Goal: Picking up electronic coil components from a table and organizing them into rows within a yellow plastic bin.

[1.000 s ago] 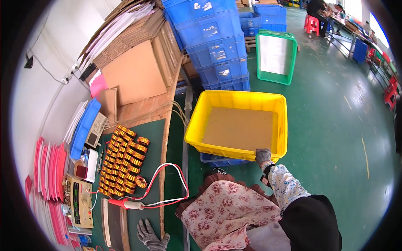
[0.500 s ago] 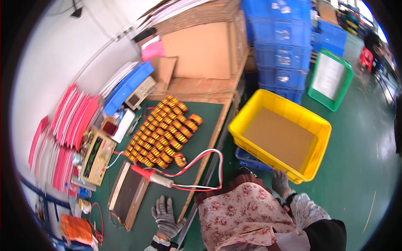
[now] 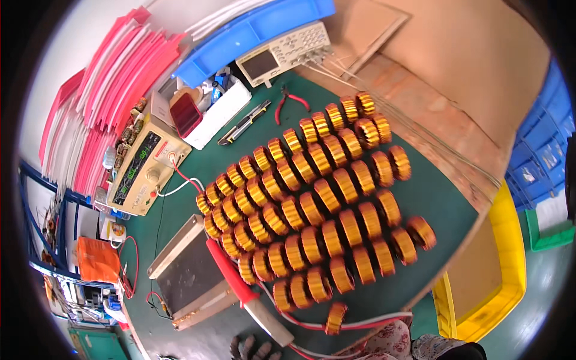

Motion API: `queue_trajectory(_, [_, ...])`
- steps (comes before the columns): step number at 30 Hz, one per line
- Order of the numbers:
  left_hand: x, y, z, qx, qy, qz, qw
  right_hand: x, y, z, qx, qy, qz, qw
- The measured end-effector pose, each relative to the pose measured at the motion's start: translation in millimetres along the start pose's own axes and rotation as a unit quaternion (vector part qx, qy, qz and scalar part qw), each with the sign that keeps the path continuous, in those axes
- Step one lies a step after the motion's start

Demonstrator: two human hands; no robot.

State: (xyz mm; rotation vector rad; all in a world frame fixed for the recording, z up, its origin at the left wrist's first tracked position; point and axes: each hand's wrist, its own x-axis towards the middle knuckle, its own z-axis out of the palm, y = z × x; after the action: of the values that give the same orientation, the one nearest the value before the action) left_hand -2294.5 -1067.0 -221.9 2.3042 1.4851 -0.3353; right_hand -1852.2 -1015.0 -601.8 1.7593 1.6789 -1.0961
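At the lower edge, the gloved fingers of my left hand lie spread and hold nothing; the rest of the hand is cut off. Just right of them is the red-and-white probe, a thick handle with a cable, resting against a dark board with wooden rails. Beyond it, several rows of copper-wound ring coils stand on the green mat. A single coil sits apart at the near side, by the cable. My right hand is out of view; only its patterned sleeve shows at the bottom.
A beige instrument with a lit display stands at left, an oscilloscope at the back. Red pliers and a utility knife lie behind the coils. A yellow bin stands beyond the table's right edge, an orange cloth at left.
My view has swung right and closer to the coils. My left hand now shows only its fingers at the lower edge; my right hand, earlier at the yellow bin, has left the picture.
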Motion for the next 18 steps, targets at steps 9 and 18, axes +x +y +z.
queue_trajectory(9, [-2.6,-2.7,1.3,-0.011,-0.026,0.007,1.000,14.3,-4.2,-66.6,-0.037,-0.019,-0.011,0.999])
queue_trajectory(18, [-15.9,58.1,-0.6,0.073,0.092,-0.169,0.979,8.0,50.6,-87.2,-0.056,0.085,-0.083,0.991])
